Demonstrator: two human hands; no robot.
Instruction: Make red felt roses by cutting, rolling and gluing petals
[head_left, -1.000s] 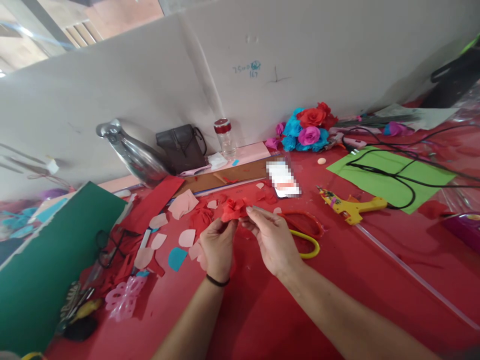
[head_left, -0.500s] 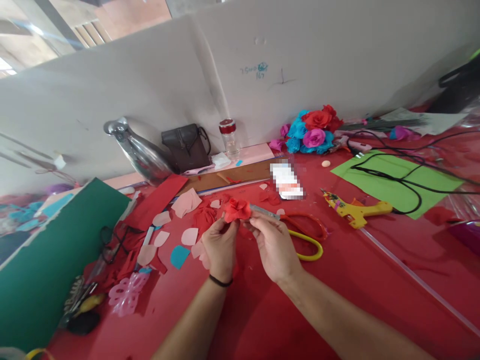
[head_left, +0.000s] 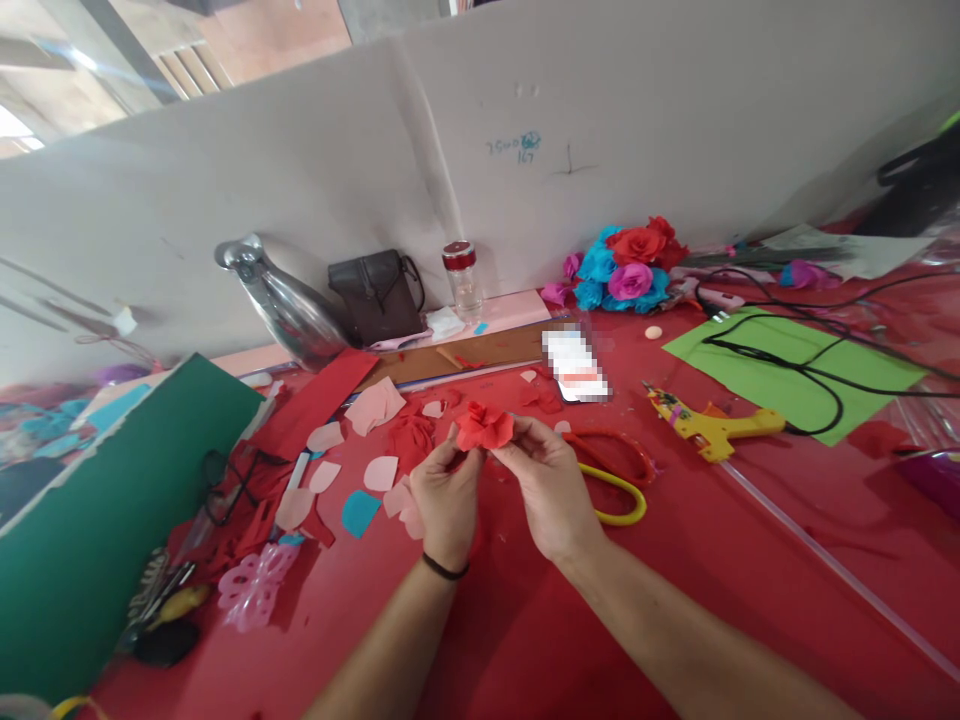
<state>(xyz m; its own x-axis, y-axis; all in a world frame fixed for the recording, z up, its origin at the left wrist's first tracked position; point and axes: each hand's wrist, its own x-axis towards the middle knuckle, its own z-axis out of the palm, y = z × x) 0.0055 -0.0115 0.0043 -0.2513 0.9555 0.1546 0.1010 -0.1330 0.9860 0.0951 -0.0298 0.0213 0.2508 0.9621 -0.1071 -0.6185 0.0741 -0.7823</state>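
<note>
A small red paper flower (head_left: pixel 484 426) is held up at the middle of the view, above the red table (head_left: pixel 337 640). My left hand (head_left: pixel 448 497), with a dark band at its wrist, pinches the flower's lower left side. On the other side, my right hand (head_left: pixel 551 488) has thumb and fingers closed on its right petals. Scissors with red and yellow handles (head_left: pixel 622 508) lie beside and partly behind my right hand. Left of my left hand are cut pink petals (head_left: pixel 380 473), a blue petal (head_left: pixel 361 513) and red paper pieces (head_left: pixel 411 440).
A glue gun (head_left: pixel 712 425) and green sheet (head_left: pixel 795 370) lie right. Behind stand a metal flask (head_left: pixel 292 310), dark pouch (head_left: pixel 379 295), glass bottle (head_left: pixel 465 285), phone (head_left: pixel 576 365) and paper flower bunch (head_left: pixel 630 265). A green box (head_left: pixel 127 520) borders the left.
My right hand has moved from beside the flower onto its right petals. The flower has shifted slightly right and down, and its petals look more spread.
</note>
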